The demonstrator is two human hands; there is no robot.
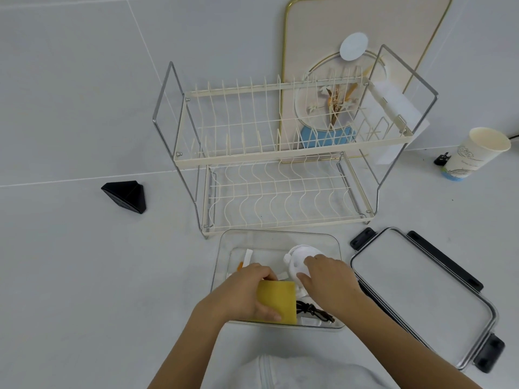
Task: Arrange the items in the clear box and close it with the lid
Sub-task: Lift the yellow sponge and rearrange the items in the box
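Observation:
The clear box [276,237] sits on the white surface in front of me, both hands inside it. My left hand [244,293] grips a flat yellow pad [280,297] at the box's near left. My right hand [328,279] rests on a white round device [297,258] in the middle of the box, fingers curled over it. A coiled black cable [311,311] lies at the near side between my wrists. White strips [248,255] and a small orange piece [239,265] lie at the box's left. The lid [415,287], clear with black latches, lies flat to the right of the box.
A cream two-tier wire dish rack [280,153] stands right behind the box. A gold-rimmed board [365,32] leans against the wall behind the rack. A paper cup [474,154] stands at the far right, a black wedge-shaped object [126,196] at the left.

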